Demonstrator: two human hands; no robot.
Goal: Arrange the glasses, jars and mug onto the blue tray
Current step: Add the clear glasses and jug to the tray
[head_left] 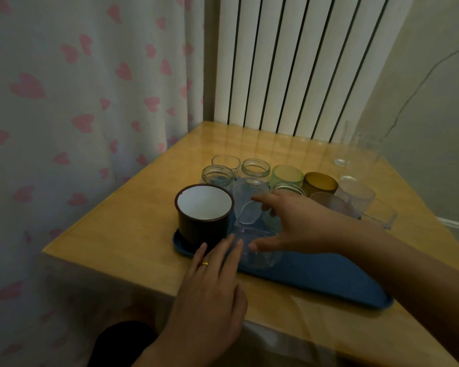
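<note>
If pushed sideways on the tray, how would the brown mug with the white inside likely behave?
The brown mug looks squat and wide-based, so it would probably slide rather than tip. It stands at the blue tray corner, so an outward push might drop it off the rim.

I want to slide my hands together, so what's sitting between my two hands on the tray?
In the head view, a clear glass stands between the left hand and right hand.

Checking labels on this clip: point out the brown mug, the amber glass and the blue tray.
brown mug [203, 227], head view, dark outer wall.
amber glass [319, 185], head view, side wall.
blue tray [329, 276], head view, bare floor.
</note>
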